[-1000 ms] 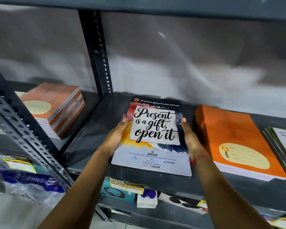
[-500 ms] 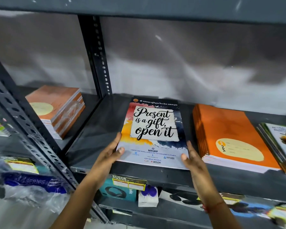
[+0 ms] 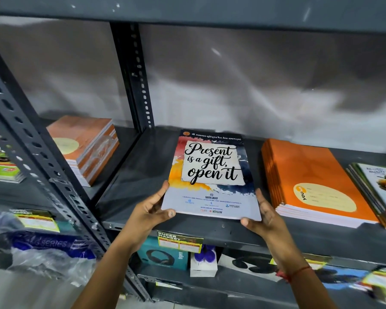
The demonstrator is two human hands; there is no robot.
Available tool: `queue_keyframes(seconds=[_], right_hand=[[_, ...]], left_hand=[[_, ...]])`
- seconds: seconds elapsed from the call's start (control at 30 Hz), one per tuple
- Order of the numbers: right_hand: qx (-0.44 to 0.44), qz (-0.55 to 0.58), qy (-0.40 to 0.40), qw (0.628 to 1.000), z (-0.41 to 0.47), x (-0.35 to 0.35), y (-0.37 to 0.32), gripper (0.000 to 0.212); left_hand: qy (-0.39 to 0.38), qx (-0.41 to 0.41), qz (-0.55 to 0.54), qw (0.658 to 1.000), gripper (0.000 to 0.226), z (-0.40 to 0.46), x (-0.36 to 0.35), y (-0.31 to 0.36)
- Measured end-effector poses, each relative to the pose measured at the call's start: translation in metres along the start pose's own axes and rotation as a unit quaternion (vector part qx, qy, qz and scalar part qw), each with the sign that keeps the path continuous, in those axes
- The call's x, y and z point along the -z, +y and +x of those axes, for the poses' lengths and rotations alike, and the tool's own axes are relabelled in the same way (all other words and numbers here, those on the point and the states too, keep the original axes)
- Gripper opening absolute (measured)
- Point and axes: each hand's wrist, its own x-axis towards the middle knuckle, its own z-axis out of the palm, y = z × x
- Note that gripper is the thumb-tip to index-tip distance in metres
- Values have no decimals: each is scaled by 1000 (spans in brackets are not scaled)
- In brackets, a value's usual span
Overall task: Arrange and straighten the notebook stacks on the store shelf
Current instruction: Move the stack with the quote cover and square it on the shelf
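Both my hands have slid back to the near corners of the notebook (image 3: 212,175), left hand (image 3: 151,211) and right hand (image 3: 264,214) gripping it left of the orange stack (image 3: 310,179) on the shelf (image 3: 210,230), light, thin, probably floppy.

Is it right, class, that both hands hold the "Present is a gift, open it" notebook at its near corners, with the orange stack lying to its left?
Not quite. In the head view the orange stack lies to the right of the notebook. The rest holds: the left hand and right hand hold its near corners.
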Motion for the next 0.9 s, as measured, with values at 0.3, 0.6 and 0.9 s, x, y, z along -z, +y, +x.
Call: queue_keyframes(seconds=[0.3,0.6,0.9], right_hand=[[9,32,11,999,2,2,2,80],[-3,32,0,999,3,7,6,78],[13,33,25,999,1,3,7,74]], left_hand=[[41,-17,-20,999,59,3,1,-1],[-1,-15,-16,1000,62,1,6,-1],[44,-36,-32,998,53,0,1,-2]])
